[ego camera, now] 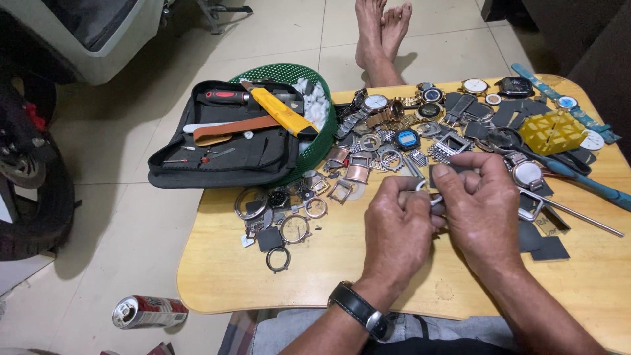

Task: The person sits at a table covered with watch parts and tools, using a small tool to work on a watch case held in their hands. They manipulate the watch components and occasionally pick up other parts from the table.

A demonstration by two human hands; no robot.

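Hands, left (396,230) and right (483,210), pinch a small metal part (430,197), mostly hidden by fingers. Green basket (325,138) on the counter (328,276) holds white cotton (315,98) under a black tool pouch (230,141).

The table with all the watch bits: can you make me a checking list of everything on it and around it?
Surface: low wooden table, pale yellow, rounded corners, near part bare.
Job's things: small metal watch part pinched between both hands.
Clutter: watch cases and rings, watches, yellow plastic holder, black tool pouch on a green basket.
Grippers: left hand and right hand close together, fingers curled on the part; black wristwatch on left wrist.
Cables: nothing seen.
Surroundings: tiled floor, drink can lying down, tyre, bare feet.
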